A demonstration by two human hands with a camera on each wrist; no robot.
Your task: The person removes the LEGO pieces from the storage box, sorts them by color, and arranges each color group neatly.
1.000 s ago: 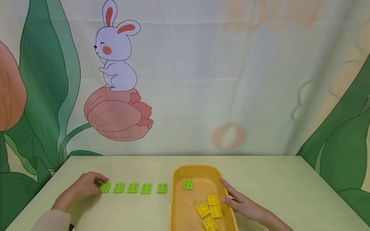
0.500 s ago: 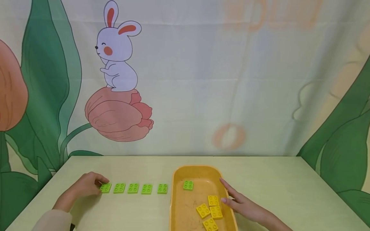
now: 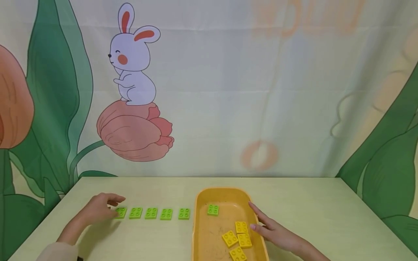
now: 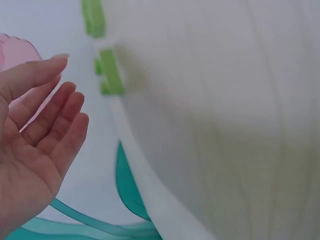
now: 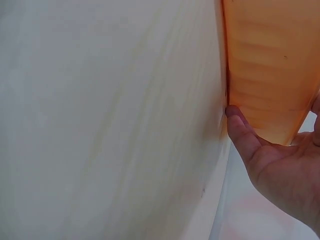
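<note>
In the head view my left hand [image 3: 101, 208] hovers over the leftmost green building block [image 3: 121, 212] of a row on the table, its fingers partly covering the block. The left wrist view shows that hand apart from the green blocks [image 4: 111, 72], fingers loosely bent and nothing held. My right hand [image 3: 275, 230] holds the right side wall of a yellow tray [image 3: 200, 197], digits over the rim. From the right wrist camera, a finger lies against the tray's outer wall [image 5: 272, 60]. In the tray lie a green block [image 3: 213, 210] and several yellow blocks [image 3: 244, 240].
Several more green blocks [image 3: 151, 213] continue the row rightward, ending just left of the tray. Behind the pale table [image 3: 310, 203] hangs a printed curtain [image 3: 212, 90] with a rabbit and flowers. The tray's near end runs out of the head view.
My left hand has let go of the leftmost green block and risen slightly, its fingers spreading. The right hand and tray stay in place; the head view has shifted slightly.
</note>
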